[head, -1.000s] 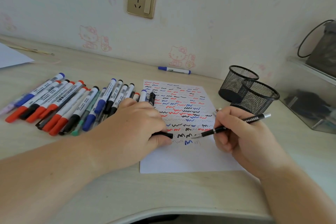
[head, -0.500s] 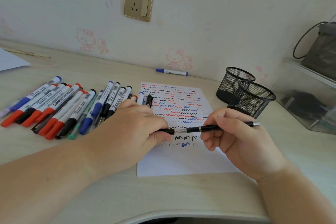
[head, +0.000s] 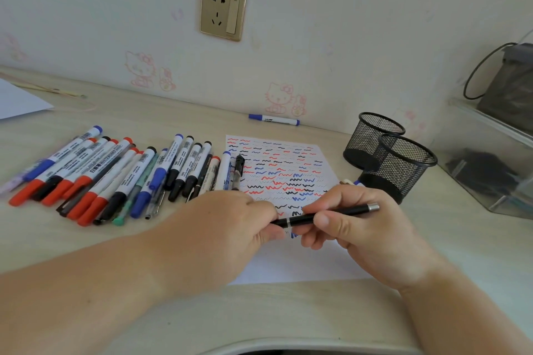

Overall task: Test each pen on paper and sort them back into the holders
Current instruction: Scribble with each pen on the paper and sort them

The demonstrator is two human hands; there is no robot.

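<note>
Left hand [head: 227,228]: fingers curled round the capped end of the black pen [head: 326,215].
Right hand [head: 360,228]: pinches the barrel (pen level, above the paper [head: 288,265]).
Markers [head: 115,176]: in a row on the counter [head: 288,311], left of the paper.
Mesh holders [head: 403,167]: upright, right of the paper.

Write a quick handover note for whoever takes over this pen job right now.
Left hand and right hand both grip one black pen above the paper, cap end in the left fingers.
The paper is mostly covered in red, blue and black squiggles.
Both mesh holders look empty.
A row of markers lies left of the paper; one blue marker lies by the wall.
Left: sort all the pens into the holders.
</note>
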